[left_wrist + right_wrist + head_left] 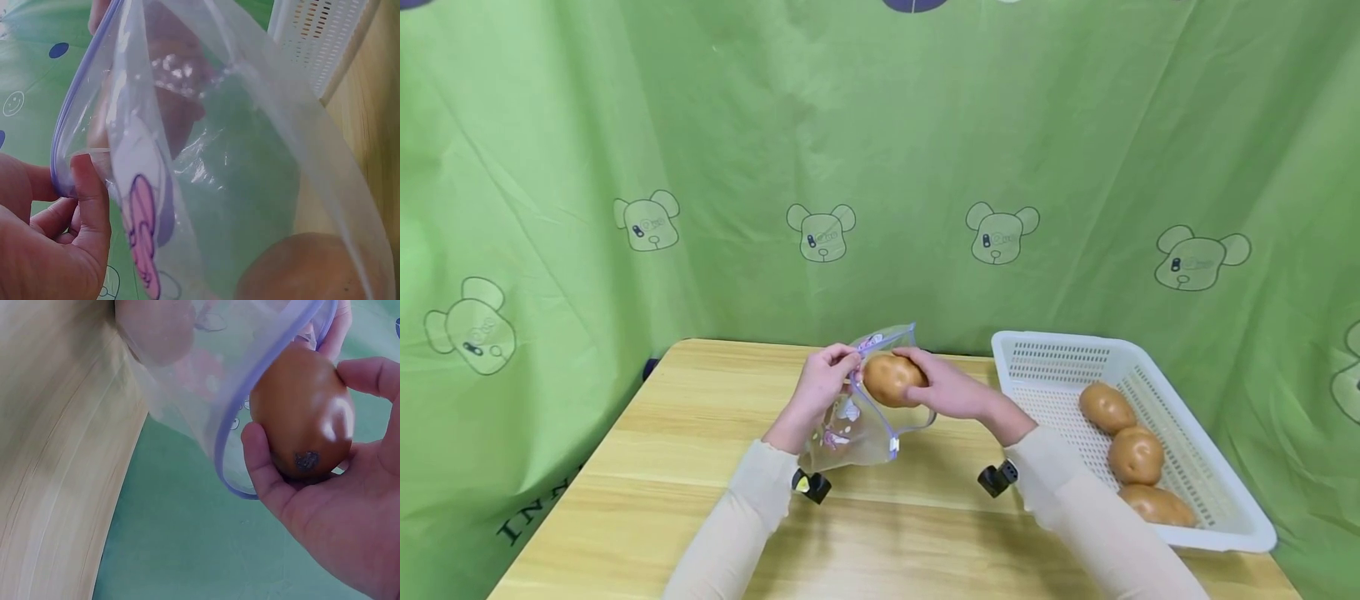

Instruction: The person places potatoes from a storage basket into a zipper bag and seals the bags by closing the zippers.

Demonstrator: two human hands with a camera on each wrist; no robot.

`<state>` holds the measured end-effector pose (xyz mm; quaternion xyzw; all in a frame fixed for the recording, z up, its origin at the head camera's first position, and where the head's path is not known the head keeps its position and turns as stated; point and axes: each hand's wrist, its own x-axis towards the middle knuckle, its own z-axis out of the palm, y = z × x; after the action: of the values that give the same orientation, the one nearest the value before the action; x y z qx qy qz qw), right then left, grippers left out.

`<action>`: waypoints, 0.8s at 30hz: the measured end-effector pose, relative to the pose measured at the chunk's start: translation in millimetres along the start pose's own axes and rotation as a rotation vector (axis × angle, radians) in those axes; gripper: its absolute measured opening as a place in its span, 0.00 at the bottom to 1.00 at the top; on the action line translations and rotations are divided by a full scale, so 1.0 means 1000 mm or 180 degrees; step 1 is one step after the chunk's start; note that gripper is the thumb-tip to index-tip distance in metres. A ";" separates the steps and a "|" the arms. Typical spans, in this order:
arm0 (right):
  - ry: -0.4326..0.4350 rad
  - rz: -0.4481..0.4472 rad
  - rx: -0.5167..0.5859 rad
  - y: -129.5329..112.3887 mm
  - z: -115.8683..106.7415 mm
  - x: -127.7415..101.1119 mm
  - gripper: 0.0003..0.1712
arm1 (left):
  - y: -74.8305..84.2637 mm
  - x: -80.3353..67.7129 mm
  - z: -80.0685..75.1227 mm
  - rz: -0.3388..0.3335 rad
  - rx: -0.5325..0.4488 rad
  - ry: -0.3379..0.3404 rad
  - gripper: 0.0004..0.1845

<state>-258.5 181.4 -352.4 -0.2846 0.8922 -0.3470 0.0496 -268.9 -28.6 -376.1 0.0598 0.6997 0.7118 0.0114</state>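
My left hand [822, 385] pinches the purple-edged rim of a clear zip bag [867, 435], which hangs open over the table. Between the fingers and thumb of my right hand [953, 387] is a smooth brown potato [889, 381], held right at the bag's mouth. The right wrist view shows a dark rough spot on this potato [300, 412], and the purple rim passes close beside it. Another potato [306, 272] lies low inside the bag, seen through the plastic. Pink and white printed figures [142, 231] decorate the bag's side.
On the right stands a white perforated basket [1213, 450] with 3 potatoes [1137, 456] along its right side. The wooden table [700, 450] lies under everything. Behind it hangs a green curtain [910, 150] with bear-head prints.
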 end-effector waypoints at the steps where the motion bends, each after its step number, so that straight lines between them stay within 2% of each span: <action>1: 0.0017 0.0021 -0.0014 0.000 0.000 0.001 0.39 | 0.000 0.000 0.000 -0.0003 -0.0019 -0.0011 0.08; 16: 0.0157 0.0169 -0.0635 0.006 0.009 0.015 0.42 | 0.005 0.000 0.003 0.0016 -0.0069 -0.0051 0.10; 24: 0.0144 0.0127 -0.0712 0.011 0.017 0.022 0.43 | 0.010 -0.003 0.005 0.0057 -0.0042 -0.0102 0.10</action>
<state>-276.6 165.9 -370.3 -0.2627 0.9318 -0.2505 0.0042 -264.3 -24.4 -365.9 0.0774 0.6941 0.7155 0.0167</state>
